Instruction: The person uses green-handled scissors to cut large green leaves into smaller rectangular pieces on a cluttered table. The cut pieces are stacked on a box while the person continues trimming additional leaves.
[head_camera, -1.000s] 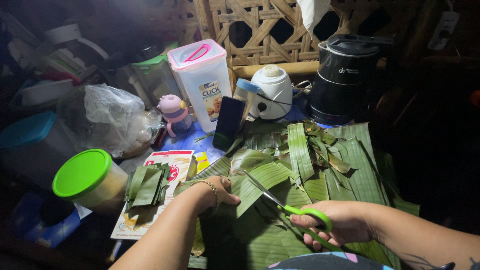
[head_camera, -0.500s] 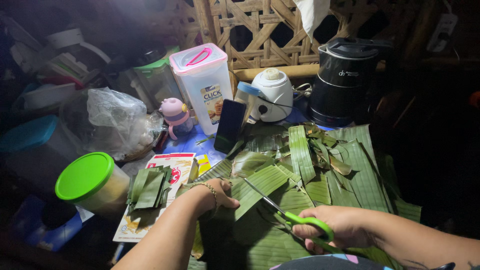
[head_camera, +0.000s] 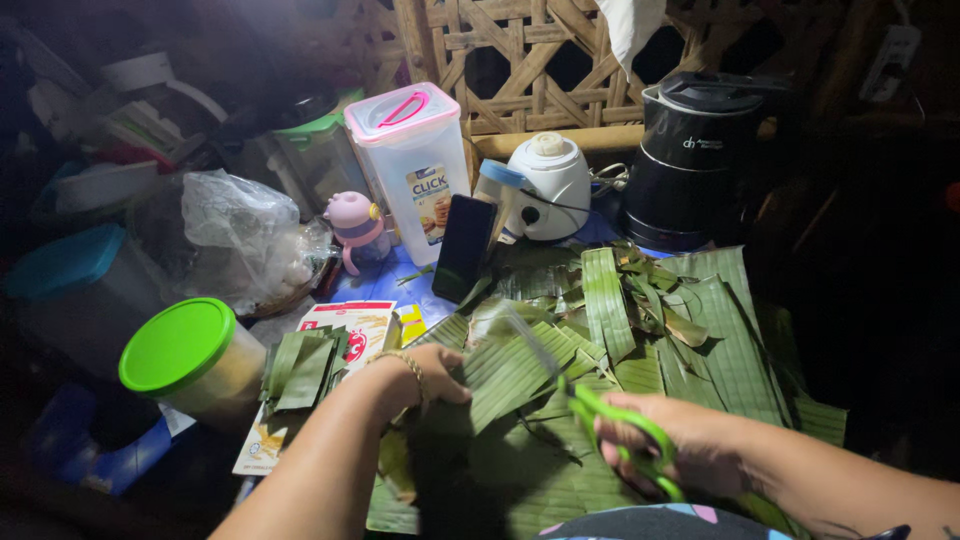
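Beside left hand (head_camera: 425, 375): green-lidded jar (head_camera: 190, 358) with pale contents.

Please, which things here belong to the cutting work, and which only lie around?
In use: green-handled scissors in right hand; large green banana leaf under left hand; stack of cut leaf pieces.
Lying about: green-lidded jar; black kettle; dark phone.
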